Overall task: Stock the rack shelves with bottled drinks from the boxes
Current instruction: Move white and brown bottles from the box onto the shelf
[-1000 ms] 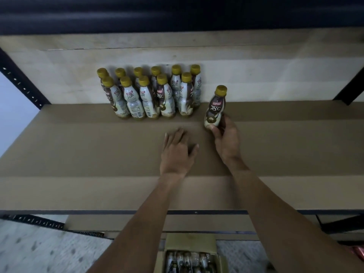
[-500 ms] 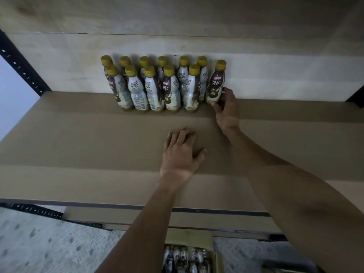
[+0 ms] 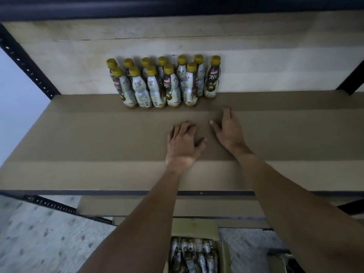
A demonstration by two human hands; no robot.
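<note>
Both hands were empty. The left hand (image 3: 183,146) lay palm-down on the shelf (image 3: 98,144) with fingers spread. The right hand (image 3: 228,131) sat just beside it, fingers loosely straight, holding nothing. A second earlier that right hand had carried a bottle, and half a second ago it was setting it at the right end of the back row. Now the newest bottle (image 3: 212,79) stood upright there on its own, close against the other bottles (image 3: 153,89) at the rear of the shelf, and the right hand had drawn back. That placement looked finished. More drinks showed in the open box (image 3: 195,227) on the floor below, so another reach down seemed the likely next step.
</note>
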